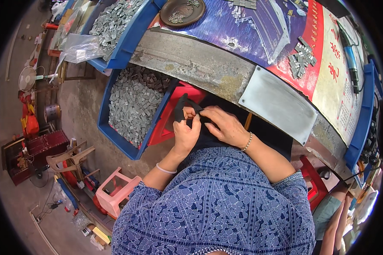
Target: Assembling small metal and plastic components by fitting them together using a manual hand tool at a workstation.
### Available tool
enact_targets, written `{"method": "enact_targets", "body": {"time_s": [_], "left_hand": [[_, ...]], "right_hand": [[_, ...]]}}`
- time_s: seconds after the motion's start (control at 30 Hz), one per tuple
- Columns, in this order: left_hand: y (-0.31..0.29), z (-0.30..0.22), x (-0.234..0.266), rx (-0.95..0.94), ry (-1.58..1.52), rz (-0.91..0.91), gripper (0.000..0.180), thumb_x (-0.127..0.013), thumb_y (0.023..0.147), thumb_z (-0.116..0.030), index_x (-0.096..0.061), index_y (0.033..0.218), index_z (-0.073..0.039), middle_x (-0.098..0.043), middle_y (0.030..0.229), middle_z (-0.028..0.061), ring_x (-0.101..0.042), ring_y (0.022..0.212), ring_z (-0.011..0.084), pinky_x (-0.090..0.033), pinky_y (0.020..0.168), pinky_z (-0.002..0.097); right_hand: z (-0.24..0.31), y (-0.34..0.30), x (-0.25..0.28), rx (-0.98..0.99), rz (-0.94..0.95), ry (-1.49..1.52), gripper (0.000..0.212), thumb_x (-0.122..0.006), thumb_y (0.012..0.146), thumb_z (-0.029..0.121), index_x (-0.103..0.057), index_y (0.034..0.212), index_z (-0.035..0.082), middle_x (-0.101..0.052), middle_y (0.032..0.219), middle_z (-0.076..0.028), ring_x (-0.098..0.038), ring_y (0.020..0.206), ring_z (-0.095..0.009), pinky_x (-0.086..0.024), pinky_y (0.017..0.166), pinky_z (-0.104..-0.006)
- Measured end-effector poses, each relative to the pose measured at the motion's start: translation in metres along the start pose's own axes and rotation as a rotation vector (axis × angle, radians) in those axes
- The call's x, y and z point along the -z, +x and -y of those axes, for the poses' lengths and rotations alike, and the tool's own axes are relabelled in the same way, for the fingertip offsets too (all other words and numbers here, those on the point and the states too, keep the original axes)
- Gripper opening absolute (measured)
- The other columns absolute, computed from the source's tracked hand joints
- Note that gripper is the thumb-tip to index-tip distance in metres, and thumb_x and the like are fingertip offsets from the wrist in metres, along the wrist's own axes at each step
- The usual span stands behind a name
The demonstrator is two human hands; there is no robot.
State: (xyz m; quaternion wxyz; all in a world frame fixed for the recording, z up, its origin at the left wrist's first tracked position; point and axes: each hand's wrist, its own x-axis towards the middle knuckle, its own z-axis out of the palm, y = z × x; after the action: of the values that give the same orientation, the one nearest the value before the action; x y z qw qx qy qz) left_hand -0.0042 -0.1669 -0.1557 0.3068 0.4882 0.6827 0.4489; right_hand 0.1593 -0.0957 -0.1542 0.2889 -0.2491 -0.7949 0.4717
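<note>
Close together in front of my body, both hands work at a narrow strip of black material (193, 104). On my left hand (186, 135) a black covering wraps one raised finger, and the thumb and fingers pinch together beside it. My right hand (227, 126) comes in from the other side, its thumb and fingertips closed on the strip's end. Whether the strip is tape or cloth I cannot make out. Left of the hands, a blue bin (124, 149) holds many small grey metal pieces (134, 106). Beside it is a red tray (162, 127), partly hidden by my left hand.
Ahead runs the worn bench edge (191, 59), with a pale metal plate (278, 106) fixed on it. Above lie a brown dish (166, 15), a cluster of metal pieces (302, 59) and a blue-black handheld tool (351, 63). A pink stool (117, 191) stands behind left.
</note>
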Motion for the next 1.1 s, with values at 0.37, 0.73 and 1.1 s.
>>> {"method": "enact_targets", "body": {"time_s": [0.37, 0.73, 1.1], "left_hand": [[-0.001, -0.003, -0.006, -0.109, 0.057, -0.005, 0.05, -0.06, 0.083, 0.005, -0.041, 0.129, 0.002, -0.06, 0.086, 0.0104, -0.061, 0.072, 0.0199, -0.05, 0.066, 0.0315], [-0.001, -0.005, -0.008, -0.142, 0.072, 0.028, 0.049, -0.06, 0.083, 0.005, -0.042, 0.128, 0.002, -0.06, 0.086, 0.0103, -0.061, 0.073, 0.0205, -0.051, 0.067, 0.0321], [-0.009, -0.01, -0.006, -0.117, 0.019, 0.131, 0.034, -0.061, 0.081, 0.007, -0.048, 0.112, 0.001, -0.058, 0.09, 0.0069, -0.056, 0.079, 0.0134, -0.048, 0.075, 0.0261]], "right_hand": [[-0.015, -0.004, -0.009, 0.003, 0.013, -0.069, 0.047, -0.066, 0.081, 0.009, -0.05, 0.125, 0.004, -0.058, 0.114, -0.019, -0.062, 0.093, -0.034, -0.053, 0.08, -0.0384], [-0.016, -0.007, -0.007, -0.402, 0.218, 0.726, 0.063, -0.062, 0.087, 0.01, -0.032, 0.143, 0.004, -0.06, 0.11, -0.01, -0.06, 0.073, -0.009, -0.051, 0.064, -0.0258], [-0.001, 0.004, 0.002, -0.322, 0.343, 0.289, 0.05, -0.065, 0.084, 0.015, -0.043, 0.126, 0.002, -0.057, 0.108, -0.015, -0.064, 0.087, -0.027, -0.053, 0.072, -0.0339]]}}
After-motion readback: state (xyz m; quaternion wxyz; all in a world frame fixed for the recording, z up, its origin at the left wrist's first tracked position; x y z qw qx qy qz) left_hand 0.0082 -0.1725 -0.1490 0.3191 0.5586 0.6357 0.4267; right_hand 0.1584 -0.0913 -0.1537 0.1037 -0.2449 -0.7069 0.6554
